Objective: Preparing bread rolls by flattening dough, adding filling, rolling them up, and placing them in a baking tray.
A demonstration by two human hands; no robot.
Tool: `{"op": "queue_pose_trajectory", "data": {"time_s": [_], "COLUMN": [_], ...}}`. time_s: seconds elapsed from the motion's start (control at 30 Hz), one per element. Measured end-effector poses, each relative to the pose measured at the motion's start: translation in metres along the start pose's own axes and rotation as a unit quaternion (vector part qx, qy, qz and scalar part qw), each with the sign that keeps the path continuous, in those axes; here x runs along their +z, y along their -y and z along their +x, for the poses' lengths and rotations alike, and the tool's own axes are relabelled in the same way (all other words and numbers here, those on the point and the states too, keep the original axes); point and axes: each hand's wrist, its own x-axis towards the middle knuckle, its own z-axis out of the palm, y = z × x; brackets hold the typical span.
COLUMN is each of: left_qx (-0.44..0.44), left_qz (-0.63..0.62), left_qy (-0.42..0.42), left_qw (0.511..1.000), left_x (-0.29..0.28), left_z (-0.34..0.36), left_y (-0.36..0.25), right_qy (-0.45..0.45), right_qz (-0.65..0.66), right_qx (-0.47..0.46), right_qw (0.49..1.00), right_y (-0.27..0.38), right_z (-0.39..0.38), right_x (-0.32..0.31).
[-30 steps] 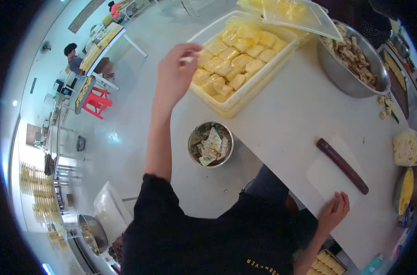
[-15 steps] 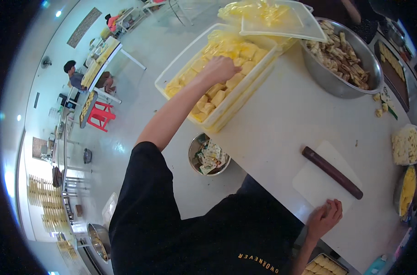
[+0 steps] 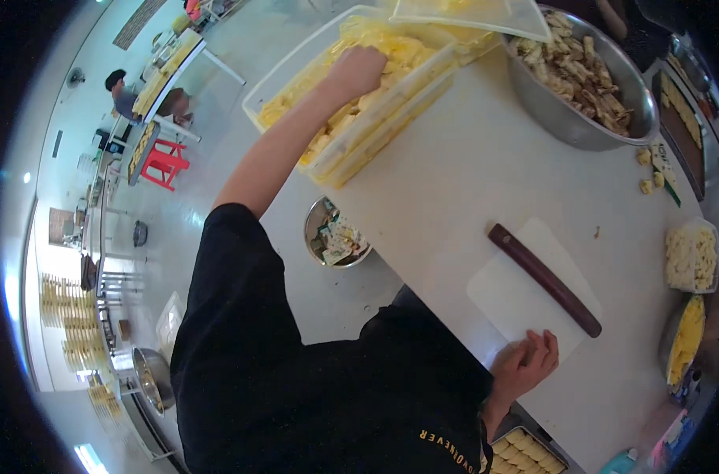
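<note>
My left hand [image 3: 359,69] reaches into a translucent plastic tub [image 3: 395,118] at the table's far left. Its fingers are curled down among pale yellow dough pieces [image 3: 340,130], and whatever they grip is hidden. Yellowish plastic film [image 3: 367,30] covers the dough's far side. My right hand [image 3: 527,363] rests at the near edge of a thin white board [image 3: 494,288], fingers loosely bent and apart, holding nothing. A dark brown rolling pin [image 3: 545,280] lies slantwise across the board, just beyond that hand.
A steel bowl of brownish chunks [image 3: 581,87] stands at the far right, beside a tilted translucent lid [image 3: 478,16]. A box of pale pieces [image 3: 691,257] and a yellow-filled bowl [image 3: 686,340] line the right edge. Below the table are a bowl of wrappers [image 3: 340,241] and a dough tray [image 3: 525,454].
The whole view has shifted, so the table things sit further left and higher. My left hand remains in the tub, fingers still curled; my right hand's fingers have spread slightly on the board.
</note>
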Motion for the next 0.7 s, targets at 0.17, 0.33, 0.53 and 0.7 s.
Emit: {"op": "queue_pose_trajectory", "data": {"time_s": [0.17, 0.33, 0.53, 0.7], "left_qx": [0.014, -0.117, -0.143, -0.263], "left_qz": [-0.011, -0.111, -0.113, -0.213], "left_qy": [-0.134, 0.147, 0.104, 0.187], "left_qw": [0.991, 0.976, 0.978, 0.922], "left_x": [-0.013, -0.021, 0.019, 0.044], "left_z": [0.005, -0.007, 0.009, 0.036], "left_y": [-0.011, -0.022, 0.007, 0.035], "right_qy": [0.001, -0.042, -0.049, -0.026], "right_qz": [0.018, 0.054, 0.236, 0.034], "right_qx": [0.022, 0.037, 0.148, -0.075], "right_qw": [1.000, 0.997, 0.959, 0.996], "right_y": [-0.001, 0.001, 0.005, -0.004], "right_z": [0.004, 0.001, 0.019, 0.083], "right_x": [-0.005, 0.000, -0.006, -0.019]}}
